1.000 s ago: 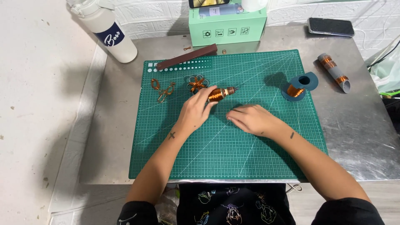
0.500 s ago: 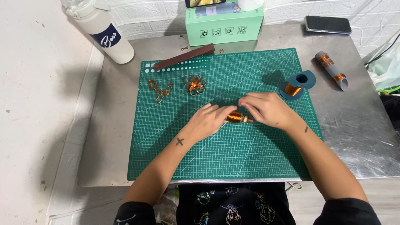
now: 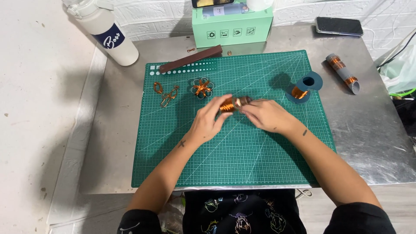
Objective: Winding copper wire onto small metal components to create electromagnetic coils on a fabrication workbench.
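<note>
— What is changed since half a second ago?

— Both hands are now lifted a little toward the middle of the green cutting mat (image 3: 260, 164), and the small copper wire coil (image 3: 232, 104) is now held up between them, nearer the wire flower (image 3: 202, 87).

— How is the coil held?

— It is pinched by the fingertips of the left hand (image 3: 210, 123) at one end. The other end is covered by the right hand (image 3: 266, 116), which is curled over it. Both hands are closed on it.

— How is it judged to handle?

— It is likely light and small. Thin wire is bent easily, so a soft grip is best, and the wound part can be squashed. The two ends look like the safest places to be held.

— What is seen around it?

— Two wire leaf shapes (image 3: 164, 92) are laid left of the flower. A blue spool of copper wire (image 3: 303, 89) is set to the right, and a grey tube with wire (image 3: 343, 73) is laid off the mat. A brown strip (image 3: 190, 59), a green box (image 3: 232, 26), a white bottle (image 3: 108, 37) and a phone (image 3: 339, 26) are placed farther back on the metal table (image 3: 372, 143).
</note>
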